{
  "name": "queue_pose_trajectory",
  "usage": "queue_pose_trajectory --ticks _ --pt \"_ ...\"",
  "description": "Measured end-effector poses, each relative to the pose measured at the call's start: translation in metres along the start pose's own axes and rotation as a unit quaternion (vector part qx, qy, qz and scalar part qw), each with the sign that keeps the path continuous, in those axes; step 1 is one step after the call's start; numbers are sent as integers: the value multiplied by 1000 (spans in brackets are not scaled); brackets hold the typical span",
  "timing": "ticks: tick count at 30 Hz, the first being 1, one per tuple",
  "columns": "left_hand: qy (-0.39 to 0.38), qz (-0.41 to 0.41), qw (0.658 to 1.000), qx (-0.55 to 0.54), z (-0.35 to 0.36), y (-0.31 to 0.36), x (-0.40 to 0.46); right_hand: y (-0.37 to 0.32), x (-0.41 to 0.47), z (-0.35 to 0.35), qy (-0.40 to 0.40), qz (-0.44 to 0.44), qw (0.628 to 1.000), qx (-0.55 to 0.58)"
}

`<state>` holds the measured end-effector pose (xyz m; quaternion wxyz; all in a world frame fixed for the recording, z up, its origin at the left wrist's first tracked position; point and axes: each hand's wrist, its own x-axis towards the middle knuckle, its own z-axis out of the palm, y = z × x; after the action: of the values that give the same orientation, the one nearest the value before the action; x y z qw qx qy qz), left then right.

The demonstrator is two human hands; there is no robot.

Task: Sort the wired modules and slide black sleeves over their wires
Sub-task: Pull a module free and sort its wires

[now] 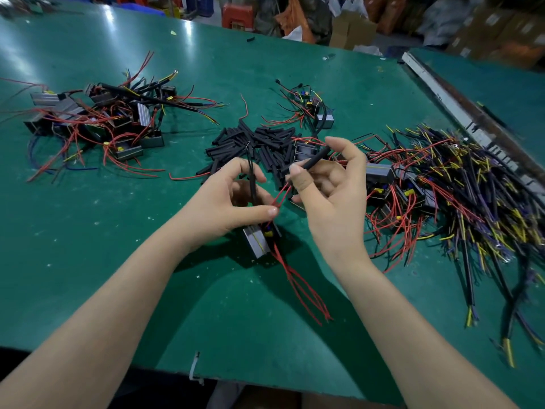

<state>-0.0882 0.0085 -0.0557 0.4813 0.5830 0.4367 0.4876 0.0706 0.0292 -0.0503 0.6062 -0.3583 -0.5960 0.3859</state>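
Sleeve being fitted onto wires

A black sleeve point(309, 163) is pinched in the right hand point(330, 196); red wires point(281, 196) are gripped by the left hand point(233, 208).

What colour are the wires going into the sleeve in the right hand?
Red wires, seen in the head view.

Grey wired module point(256, 241): tilted, red wires point(298, 284) trailing. Black sleeve point(309, 161): angled over wires. Loose sleeves point(259, 146): heaped mid-table.

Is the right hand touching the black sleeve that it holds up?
Touching. The head view shows the right hand pinching the black sleeve between thumb and fingers, with red wires leaving its lower end.
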Motion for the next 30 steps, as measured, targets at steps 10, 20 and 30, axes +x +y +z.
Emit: queue_pose_trajectory --ticks 10,20,30 --pt "65 44 995 56 -3 -8 4 8 -5 4 -71 20 996 -56" --pt "66 78 977 186 -4 -10 4 14 -3 0 -125 18 981 -150" --pt "8 33 985 169 -2 -5 2 3 4 -3 -72 42 995 -51"
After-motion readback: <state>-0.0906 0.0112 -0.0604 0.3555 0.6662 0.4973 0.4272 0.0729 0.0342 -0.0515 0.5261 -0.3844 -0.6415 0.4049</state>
